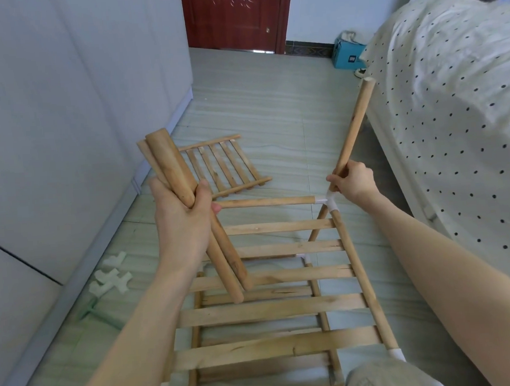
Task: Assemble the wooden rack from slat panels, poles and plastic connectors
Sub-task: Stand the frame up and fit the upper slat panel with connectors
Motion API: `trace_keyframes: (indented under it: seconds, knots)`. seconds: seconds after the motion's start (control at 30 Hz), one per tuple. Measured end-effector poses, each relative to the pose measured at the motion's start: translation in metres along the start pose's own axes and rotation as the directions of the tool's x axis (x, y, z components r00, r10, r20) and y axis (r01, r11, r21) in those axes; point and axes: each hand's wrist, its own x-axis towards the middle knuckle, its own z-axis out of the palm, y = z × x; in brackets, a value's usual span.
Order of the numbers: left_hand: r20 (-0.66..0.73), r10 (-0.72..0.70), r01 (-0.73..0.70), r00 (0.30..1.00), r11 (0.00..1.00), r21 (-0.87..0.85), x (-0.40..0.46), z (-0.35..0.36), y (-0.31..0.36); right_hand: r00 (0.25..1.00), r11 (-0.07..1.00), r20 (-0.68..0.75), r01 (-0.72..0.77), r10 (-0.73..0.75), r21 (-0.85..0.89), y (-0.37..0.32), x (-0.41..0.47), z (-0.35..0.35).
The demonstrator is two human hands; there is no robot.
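While left hand (183, 218) grips three poles (171, 165) | right hand (355, 179): one pole (355, 127)

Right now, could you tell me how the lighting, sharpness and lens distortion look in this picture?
Head view: soft, even daylight with faint shadows and no glare; the wide-angle lens bows the cabinet and bed edges; hands and poles are sharp; the knee at the bottom edge is blurred.

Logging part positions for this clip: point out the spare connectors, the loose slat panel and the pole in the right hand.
Spare connectors (112, 279): head view, middle of the white pile.
Loose slat panel (225, 165): head view, a middle slat.
Pole (355, 127): head view, mid-shaft.
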Motion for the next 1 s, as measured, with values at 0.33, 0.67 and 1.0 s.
trace_keyframes:
  seconds: [0.33,0.67,1.0]
  knots:
    - [-0.050,-0.107,0.104,0.993,0.992,-0.069,0.004,-0.006,-0.006,0.993,0.999,0.113,-0.038,0.034,0.032,-0.001,-0.004,-0.005]
    - [-0.045,-0.121,0.116,0.992,0.988,-0.104,0.008,-0.014,-0.009,0.995,0.995,-0.030,-0.097,0.099,0.034,-0.007,-0.018,0.002]
    - [0.048,-0.099,0.106,0.994,0.979,-0.175,0.006,-0.014,-0.001,0.840,0.973,0.519,0.043,-0.157,0.225,-0.067,-0.123,0.015]
